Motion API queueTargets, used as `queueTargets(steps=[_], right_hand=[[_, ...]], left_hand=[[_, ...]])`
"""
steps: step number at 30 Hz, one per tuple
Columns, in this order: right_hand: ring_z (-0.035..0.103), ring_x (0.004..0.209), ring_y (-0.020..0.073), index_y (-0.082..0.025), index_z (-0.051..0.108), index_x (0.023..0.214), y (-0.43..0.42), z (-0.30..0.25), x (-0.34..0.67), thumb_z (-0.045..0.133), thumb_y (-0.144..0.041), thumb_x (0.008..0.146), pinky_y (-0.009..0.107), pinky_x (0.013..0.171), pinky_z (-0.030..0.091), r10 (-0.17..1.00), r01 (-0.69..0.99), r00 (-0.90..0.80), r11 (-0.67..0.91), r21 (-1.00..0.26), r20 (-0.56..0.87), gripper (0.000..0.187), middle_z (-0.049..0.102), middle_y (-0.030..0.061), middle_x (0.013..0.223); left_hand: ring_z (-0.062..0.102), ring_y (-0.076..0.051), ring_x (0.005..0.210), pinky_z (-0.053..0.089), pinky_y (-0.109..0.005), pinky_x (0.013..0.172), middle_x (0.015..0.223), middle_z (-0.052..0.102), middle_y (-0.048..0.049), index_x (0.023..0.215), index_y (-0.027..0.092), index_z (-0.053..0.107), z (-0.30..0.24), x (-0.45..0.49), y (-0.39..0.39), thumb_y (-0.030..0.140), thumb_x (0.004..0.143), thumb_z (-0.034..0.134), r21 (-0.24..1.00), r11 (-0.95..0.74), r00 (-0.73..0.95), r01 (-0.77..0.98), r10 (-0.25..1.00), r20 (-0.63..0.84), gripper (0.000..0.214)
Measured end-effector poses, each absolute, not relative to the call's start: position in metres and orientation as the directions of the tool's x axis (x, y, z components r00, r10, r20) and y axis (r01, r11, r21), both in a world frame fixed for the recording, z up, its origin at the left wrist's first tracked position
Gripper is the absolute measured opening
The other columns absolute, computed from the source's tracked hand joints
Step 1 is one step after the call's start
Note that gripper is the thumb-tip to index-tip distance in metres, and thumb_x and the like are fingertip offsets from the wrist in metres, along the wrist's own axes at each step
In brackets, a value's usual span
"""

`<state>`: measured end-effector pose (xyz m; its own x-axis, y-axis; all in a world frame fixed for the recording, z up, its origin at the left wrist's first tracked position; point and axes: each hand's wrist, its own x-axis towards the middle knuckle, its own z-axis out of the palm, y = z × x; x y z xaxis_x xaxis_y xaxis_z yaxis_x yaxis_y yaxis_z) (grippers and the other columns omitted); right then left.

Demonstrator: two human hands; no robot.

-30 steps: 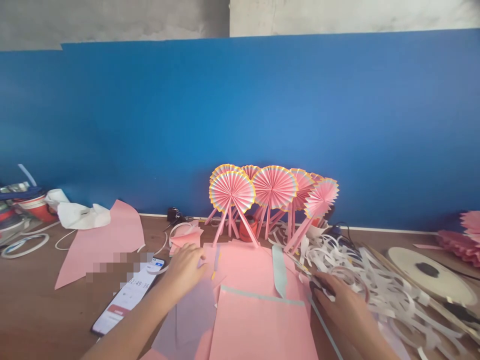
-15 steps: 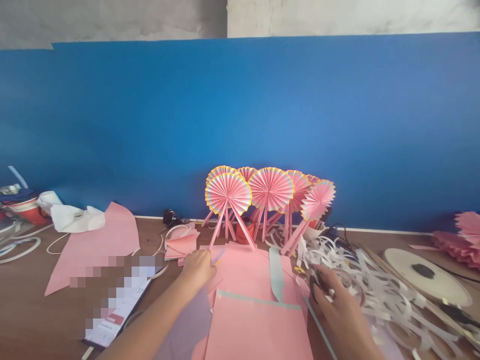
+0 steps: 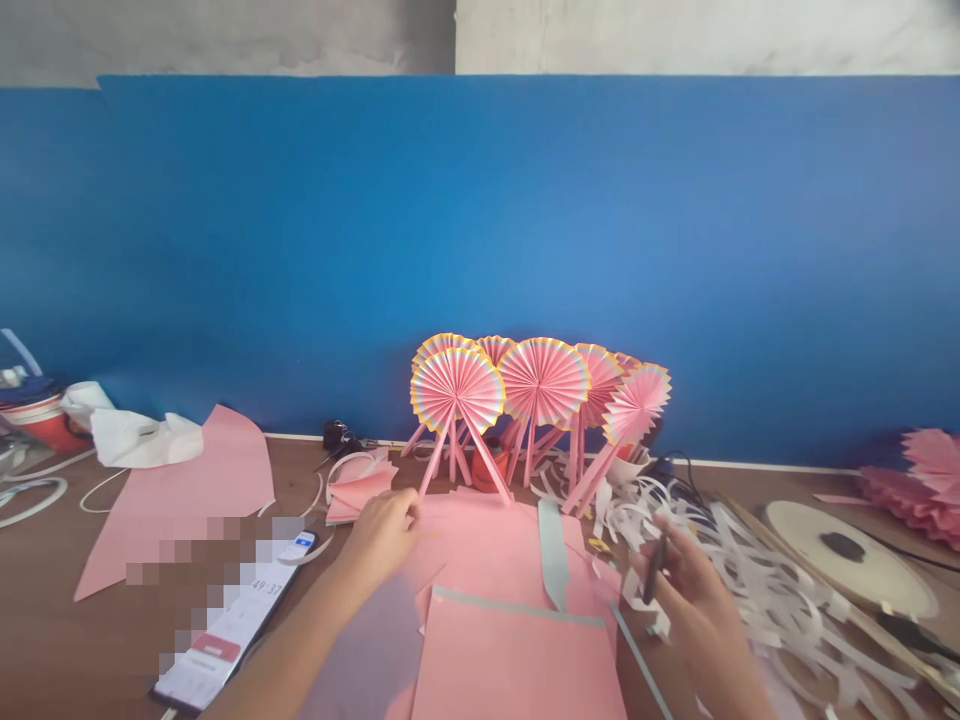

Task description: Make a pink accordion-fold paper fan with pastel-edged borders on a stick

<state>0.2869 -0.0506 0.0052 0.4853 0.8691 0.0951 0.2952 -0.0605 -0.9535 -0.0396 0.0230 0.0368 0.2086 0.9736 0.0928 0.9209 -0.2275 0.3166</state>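
Note:
My left hand [image 3: 386, 535] is closed, fingers curled inward, above the left edge of a stack of pink paper [image 3: 487, 535]. Whatever may be between its fingertips is too small to tell. On the right, my right hand [image 3: 701, 605] grips a pair of scissors by its black handles [image 3: 657, 568]; the fingers partly hide it. Between the hands lies a nearer pink sheet [image 3: 517, 660] with a pale green strip along its top edge. A loose pale green strip [image 3: 553, 555] rests on the stack.
Pink pleated paper fans [image 3: 457, 390] on stick legs stand at the back against the blue board [image 3: 450, 220]. White paper strips [image 3: 795, 600] are heaped at right, beside a round white disc [image 3: 892, 560]. A phone [image 3: 247, 620] and a large pink sheet [image 3: 187, 490] lie at left.
My left hand has moved slightly left, and the thin strip seen at its fingers is no longer visible there. My right hand has shifted a little right and turned the scissors more upright.

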Motion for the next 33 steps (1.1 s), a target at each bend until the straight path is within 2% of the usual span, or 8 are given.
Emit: queueTargets(steps=[5,8,12,16,18,20,27,33], right_hand=[[0.056,0.062,0.0165,-0.022,0.056,0.093,-0.044,0.039,0.25,0.07,-0.052,0.068,0.027,0.054,0.044,0.969,-0.296,0.173,-0.118,-0.948,-0.175,0.042,0.06,0.0009,0.07],[0.058,0.065,0.0166,-0.02,0.055,0.092,-0.038,0.057,0.213,0.069,-0.053,0.07,0.024,0.051,0.038,0.98,-0.349,0.015,-0.182,-0.919,-0.2,0.042,0.067,0.0058,0.077],[0.047,0.053,0.0114,-0.02,0.053,0.091,-0.027,0.061,0.181,0.076,-0.034,0.063,0.021,0.047,0.029,0.984,-0.262,0.117,-0.103,-0.96,-0.137,0.038,0.059,-0.0026,0.06],[0.04,0.048,0.0091,-0.021,0.053,0.09,-0.019,0.061,0.182,0.072,-0.033,0.065,0.021,0.044,0.028,0.985,-0.168,0.156,-0.048,-0.985,-0.075,0.034,0.053,-0.0052,0.058],[0.039,0.049,0.0085,-0.021,0.053,0.089,-0.017,0.063,0.19,0.071,-0.034,0.066,0.021,0.045,0.029,0.994,-0.09,0.105,-0.005,-0.996,-0.015,0.032,0.052,-0.0055,0.061],[0.039,0.05,0.0082,-0.021,0.054,0.088,-0.016,0.063,0.199,0.07,-0.031,0.067,0.021,0.046,0.031,0.999,-0.016,0.019,0.038,-0.999,0.037,0.028,0.05,-0.0059,0.062],[0.041,0.053,0.0081,-0.02,0.054,0.09,-0.018,0.051,0.206,0.066,-0.021,0.07,0.022,0.05,0.034,0.976,0.097,-0.213,0.068,-0.993,0.046,0.023,0.047,-0.0069,0.061],[0.041,0.054,0.0097,-0.021,0.054,0.088,-0.014,0.057,0.2,0.07,-0.032,0.068,0.022,0.048,0.032,0.999,0.04,-0.031,0.025,-0.999,0.024,0.028,0.048,-0.006,0.061]], left_hand=[[0.057,-0.02,0.085,0.038,-0.032,0.079,0.084,0.065,-0.0031,0.077,0.022,0.053,0.062,-0.02,0.005,0.006,0.08,0.041,0.317,-0.439,0.324,0.841,0.877,0.354,0.02],[0.053,-0.02,0.075,0.036,-0.033,0.071,0.077,0.062,-0.0034,0.073,0.021,0.05,0.062,-0.001,-0.006,0.005,0.081,0.039,0.218,-0.598,0.393,0.772,0.717,0.576,0.021],[0.049,-0.018,0.067,0.034,-0.032,0.065,0.068,0.056,-0.0027,0.068,0.021,0.049,0.051,0.015,-0.017,0.004,0.081,0.038,0.198,-0.657,0.405,0.727,0.643,0.65,0.024],[0.052,-0.019,0.071,0.038,-0.032,0.068,0.072,0.059,-0.0024,0.07,0.022,0.051,0.05,0.013,-0.019,0.014,0.08,0.048,0.506,-0.613,0.368,0.607,0.781,0.504,0.014],[0.056,-0.02,0.079,0.041,-0.031,0.074,0.08,0.062,-0.0027,0.082,0.024,0.056,0.055,0.009,-0.015,0.026,0.08,0.054,0.763,-0.432,0.305,0.482,0.898,0.316,0.003],[0.057,-0.02,0.084,0.043,-0.03,0.076,0.086,0.064,-0.0032,0.094,0.024,0.059,0.059,0.007,-0.009,0.037,0.08,0.055,0.92,-0.198,0.279,0.338,0.955,0.103,0.02],[0.053,-0.016,0.062,0.039,-0.026,0.059,0.062,0.06,0.0001,0.06,0.017,0.064,0.051,0.016,-0.004,0.027,0.066,0.064,0.961,0.111,0.454,0.252,0.863,-0.219,0.012],[0.051,-0.014,0.058,0.039,-0.026,0.059,0.057,0.057,0.0014,0.059,0.018,0.061,0.047,0.014,-0.002,0.03,0.068,0.065,0.974,0.168,0.455,0.15,0.863,-0.219,0.015]])
